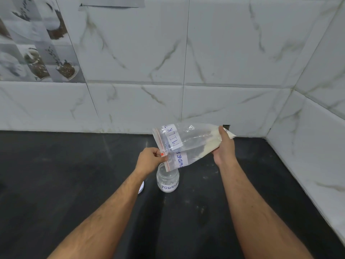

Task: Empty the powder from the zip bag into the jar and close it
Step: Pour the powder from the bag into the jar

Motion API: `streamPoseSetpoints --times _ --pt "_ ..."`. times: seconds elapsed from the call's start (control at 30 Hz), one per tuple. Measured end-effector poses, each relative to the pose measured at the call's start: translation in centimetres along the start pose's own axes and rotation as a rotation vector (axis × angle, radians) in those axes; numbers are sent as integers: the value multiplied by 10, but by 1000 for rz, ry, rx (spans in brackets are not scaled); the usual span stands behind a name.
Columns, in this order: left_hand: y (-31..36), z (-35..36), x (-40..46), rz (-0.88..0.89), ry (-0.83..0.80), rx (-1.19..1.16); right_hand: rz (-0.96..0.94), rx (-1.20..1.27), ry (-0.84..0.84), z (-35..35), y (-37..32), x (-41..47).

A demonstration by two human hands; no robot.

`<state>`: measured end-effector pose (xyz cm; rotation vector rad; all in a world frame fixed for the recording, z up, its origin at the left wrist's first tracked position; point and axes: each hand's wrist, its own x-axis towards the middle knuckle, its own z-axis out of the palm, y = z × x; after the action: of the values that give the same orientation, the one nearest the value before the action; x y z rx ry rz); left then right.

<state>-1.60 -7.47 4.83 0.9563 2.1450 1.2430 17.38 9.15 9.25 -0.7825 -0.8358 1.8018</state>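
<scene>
A clear zip bag [188, 141] labelled MILK POWDER is held on its side above the counter. Pale powder [211, 144] lies at the bag's closed end, on the right. My left hand [150, 158] pinches the zip edge at the bag's mouth, which tilts down over the open glass jar [167, 181]. My right hand [224, 148] grips the bag's bottom end, raised higher than the mouth. The jar has a POWDER label and stands upright on the counter, with little visible inside. A white lid [141, 187] lies left of the jar, mostly hidden behind my left forearm.
The black counter [74, 174] runs to a marble-tiled wall [186, 71] at the back and another tiled wall [317, 146] on the right, forming a corner. Faint powder dust marks the counter right of the jar.
</scene>
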Motion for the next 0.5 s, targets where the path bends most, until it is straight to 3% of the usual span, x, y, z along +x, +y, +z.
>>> streamPoseSetpoints --times 0.5 --pt "-24 -1 -7 -138 -31 -246 -129 -252 -127 45 -2 -18"
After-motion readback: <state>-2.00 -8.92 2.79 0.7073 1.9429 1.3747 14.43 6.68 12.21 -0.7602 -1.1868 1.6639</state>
